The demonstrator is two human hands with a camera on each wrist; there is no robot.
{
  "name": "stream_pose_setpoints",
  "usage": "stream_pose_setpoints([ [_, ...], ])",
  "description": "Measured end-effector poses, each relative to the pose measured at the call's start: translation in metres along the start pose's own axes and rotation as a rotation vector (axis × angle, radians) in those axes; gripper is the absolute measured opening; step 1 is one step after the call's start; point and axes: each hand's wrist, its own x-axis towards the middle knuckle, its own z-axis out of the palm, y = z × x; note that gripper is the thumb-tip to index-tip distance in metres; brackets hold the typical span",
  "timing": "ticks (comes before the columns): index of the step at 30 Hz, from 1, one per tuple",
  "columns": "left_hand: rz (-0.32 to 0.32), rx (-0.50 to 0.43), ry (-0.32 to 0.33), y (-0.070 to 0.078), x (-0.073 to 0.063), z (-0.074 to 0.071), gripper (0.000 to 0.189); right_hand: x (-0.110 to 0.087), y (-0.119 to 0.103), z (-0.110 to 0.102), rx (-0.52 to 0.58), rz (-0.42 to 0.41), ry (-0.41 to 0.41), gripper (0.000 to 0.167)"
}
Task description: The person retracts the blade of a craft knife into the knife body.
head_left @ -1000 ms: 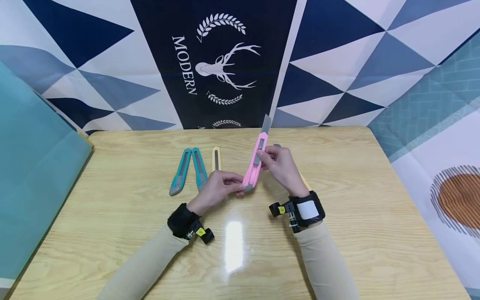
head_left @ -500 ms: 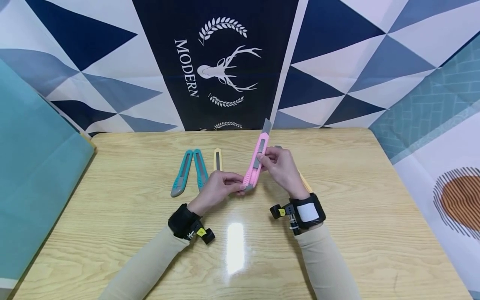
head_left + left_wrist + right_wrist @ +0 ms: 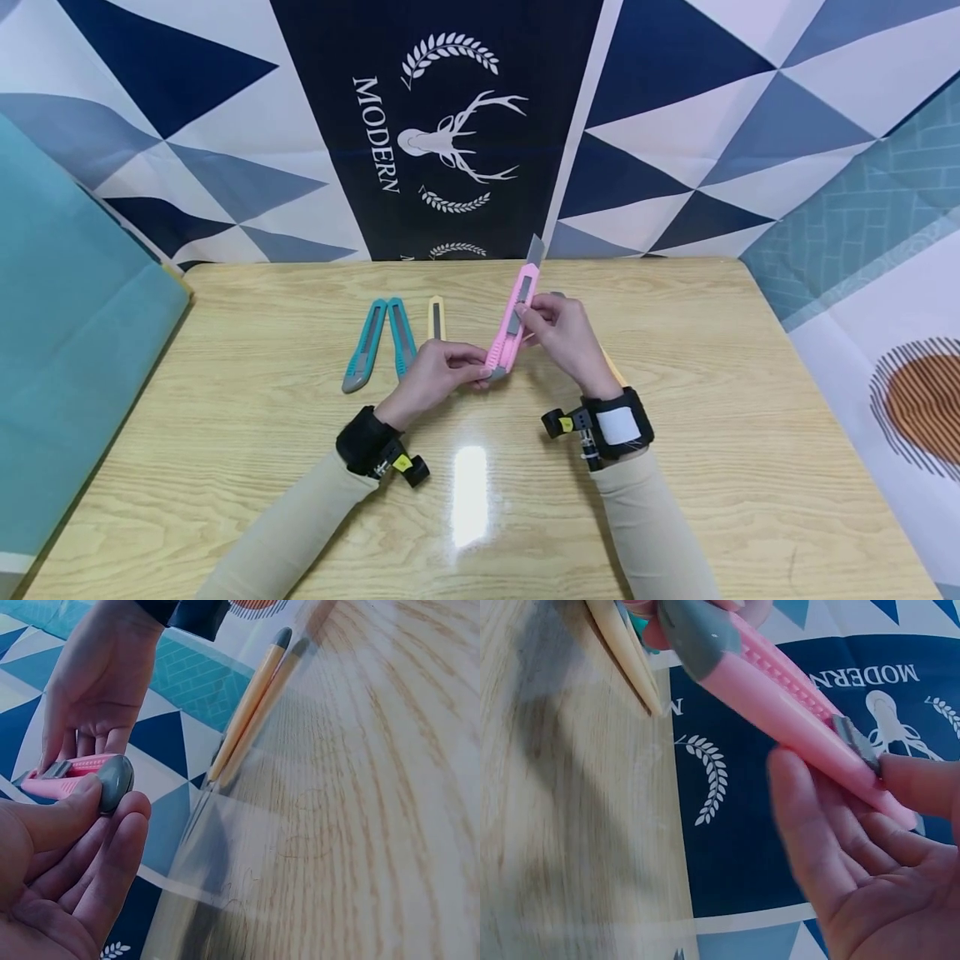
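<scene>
Both hands hold a pink utility knife [image 3: 513, 323] above the table, tilted with its bare blade [image 3: 535, 250] pointing up and away. The left hand [image 3: 437, 373] pinches the grey end cap [image 3: 116, 784] between thumb and fingers. On the knife's middle, the right hand [image 3: 564, 340] grips the body, its thumb [image 3: 915, 780] against the grey slider [image 3: 855, 742]. Left of the hands lie two teal utility knives [image 3: 365, 346] and a yellow one [image 3: 437, 318], partly hidden by the left hand. Another yellow knife [image 3: 251, 705] lies beyond the right hand, mostly covered by it in the head view.
The wooden table [image 3: 247, 433] ends at a patterned backdrop [image 3: 442, 125] at the rear. A teal panel [image 3: 82, 333] stands along the left edge. Each wrist wears a black strap with a small camera [image 3: 408, 468].
The head view has shifted slightly. Both hands keep their hold on the pink utility knife, and its blade sticks out about as far as before.
</scene>
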Motion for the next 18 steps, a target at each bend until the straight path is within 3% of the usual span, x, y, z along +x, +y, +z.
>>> stream_pose_setpoints([
  [6, 0.000, 0.007, 0.005, -0.0014, 0.0013, 0.0002, 0.022, -0.0005, -0.0004, 0.0007, 0.005, 0.034, -0.040, 0.030],
  [18, 0.014, 0.014, -0.002, 0.0019, 0.0001, -0.0003, 0.021, -0.0021, -0.0011, 0.0044, -0.010, -0.019, 0.016, 0.026],
])
